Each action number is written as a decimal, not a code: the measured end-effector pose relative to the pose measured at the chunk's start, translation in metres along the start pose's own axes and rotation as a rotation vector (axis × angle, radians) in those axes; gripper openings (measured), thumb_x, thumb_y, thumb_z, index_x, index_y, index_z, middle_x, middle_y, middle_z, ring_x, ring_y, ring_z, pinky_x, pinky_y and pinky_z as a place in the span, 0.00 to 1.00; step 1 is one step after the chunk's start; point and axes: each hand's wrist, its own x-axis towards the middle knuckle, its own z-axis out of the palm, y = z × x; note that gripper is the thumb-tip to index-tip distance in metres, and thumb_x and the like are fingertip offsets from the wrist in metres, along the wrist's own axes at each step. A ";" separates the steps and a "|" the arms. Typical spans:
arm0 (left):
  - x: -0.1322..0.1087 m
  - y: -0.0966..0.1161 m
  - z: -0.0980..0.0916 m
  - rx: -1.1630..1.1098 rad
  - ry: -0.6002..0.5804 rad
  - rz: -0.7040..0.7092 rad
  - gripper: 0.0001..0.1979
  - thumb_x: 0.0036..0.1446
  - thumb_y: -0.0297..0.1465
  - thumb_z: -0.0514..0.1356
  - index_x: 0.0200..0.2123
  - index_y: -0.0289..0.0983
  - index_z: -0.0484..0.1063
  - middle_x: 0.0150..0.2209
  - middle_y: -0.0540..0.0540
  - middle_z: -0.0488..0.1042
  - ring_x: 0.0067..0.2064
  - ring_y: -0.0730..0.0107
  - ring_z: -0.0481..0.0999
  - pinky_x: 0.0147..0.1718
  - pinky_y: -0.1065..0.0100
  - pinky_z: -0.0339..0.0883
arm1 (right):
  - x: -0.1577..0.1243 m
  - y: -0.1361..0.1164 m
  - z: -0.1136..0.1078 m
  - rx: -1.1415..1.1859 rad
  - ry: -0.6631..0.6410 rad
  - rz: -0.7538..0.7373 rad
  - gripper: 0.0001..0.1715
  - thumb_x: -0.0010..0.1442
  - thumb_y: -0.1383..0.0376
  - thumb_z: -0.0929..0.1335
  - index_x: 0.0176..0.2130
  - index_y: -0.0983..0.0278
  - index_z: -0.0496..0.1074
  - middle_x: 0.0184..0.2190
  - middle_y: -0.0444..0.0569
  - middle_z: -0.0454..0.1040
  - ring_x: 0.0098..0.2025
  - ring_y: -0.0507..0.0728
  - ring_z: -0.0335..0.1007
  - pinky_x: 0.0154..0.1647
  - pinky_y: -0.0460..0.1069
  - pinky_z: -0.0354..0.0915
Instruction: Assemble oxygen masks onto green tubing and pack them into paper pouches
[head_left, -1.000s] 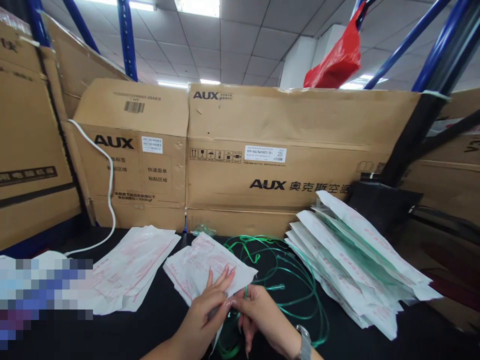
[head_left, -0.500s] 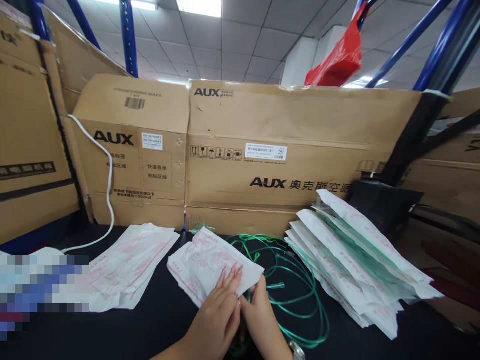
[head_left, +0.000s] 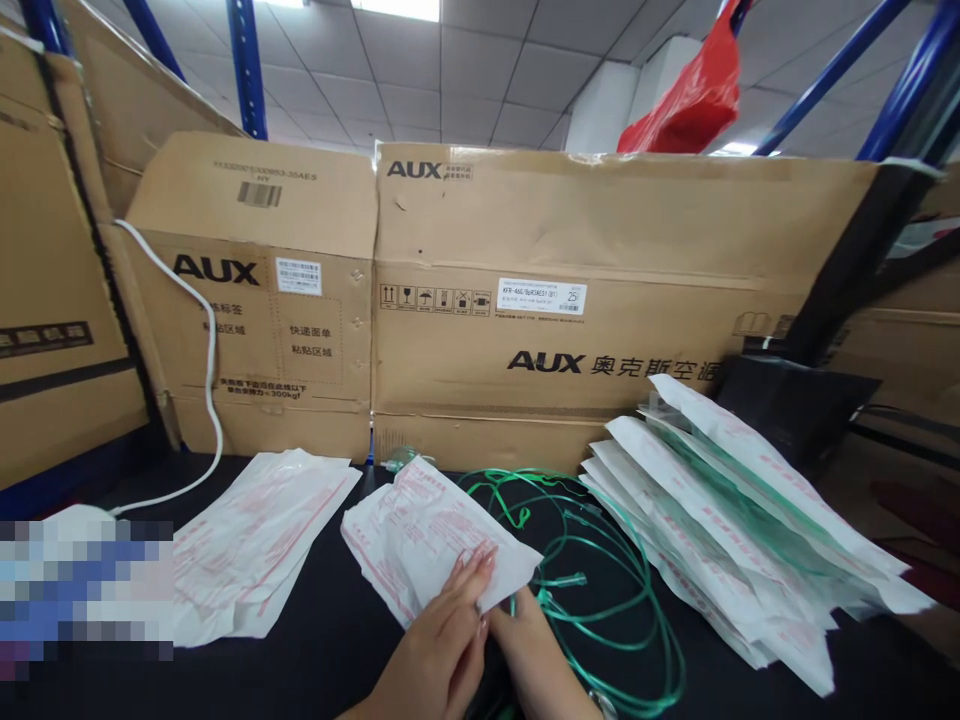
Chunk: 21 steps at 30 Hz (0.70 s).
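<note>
AUX air-conditioner cartons (head_left: 480, 290) along back of black worktop (head_left: 292, 620), label reading KFR-46G. Pile of white red-printed pouches (head_left: 727, 530) at right; loose green tubing (head_left: 607, 590) coiled beside it. Single printed pouch (head_left: 427, 545) mid-worktop, under left hand (head_left: 427, 655), fingers spread flat on top. Right hand (head_left: 532, 655) at pouch edge, fingers hidden, grip unclear.

Matt paper pouch (head_left: 431, 545), glossy green plastic tubing (head_left: 600, 590), rough corrugated cardboard carton (head_left: 525, 330)
</note>
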 end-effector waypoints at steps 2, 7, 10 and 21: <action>0.000 0.001 -0.002 -0.023 -0.009 -0.042 0.28 0.57 0.20 0.48 0.60 0.35 0.45 0.59 0.38 0.56 0.60 0.62 0.53 0.55 0.59 0.55 | -0.001 -0.003 0.001 0.110 -0.037 0.019 0.11 0.44 0.65 0.69 0.32 0.65 0.70 0.31 0.47 0.73 0.36 0.56 0.67 0.41 0.50 0.62; -0.002 0.002 -0.007 -0.146 0.010 -0.165 0.25 0.58 0.23 0.48 0.59 0.38 0.49 0.59 0.42 0.57 0.59 0.63 0.54 0.56 0.59 0.53 | -0.002 -0.007 0.002 0.302 -0.064 0.080 0.19 0.46 0.61 0.69 0.13 0.65 0.60 0.10 0.39 0.58 0.15 0.47 0.54 0.19 0.43 0.55; -0.004 0.003 -0.007 -0.204 -0.003 -0.227 0.22 0.59 0.24 0.48 0.57 0.38 0.53 0.59 0.43 0.56 0.60 0.63 0.54 0.56 0.59 0.51 | -0.002 -0.004 0.002 0.276 -0.097 0.073 0.31 0.51 0.55 0.65 0.07 0.62 0.50 0.04 0.37 0.49 0.09 0.45 0.48 0.16 0.44 0.54; -0.002 0.006 -0.011 -0.242 0.071 -0.330 0.19 0.58 0.25 0.48 0.53 0.39 0.59 0.60 0.43 0.56 0.60 0.61 0.52 0.57 0.54 0.48 | -0.011 -0.041 -0.011 -0.229 -0.240 -0.035 0.14 0.47 0.60 0.70 0.33 0.65 0.70 0.27 0.42 0.71 0.28 0.50 0.66 0.31 0.44 0.62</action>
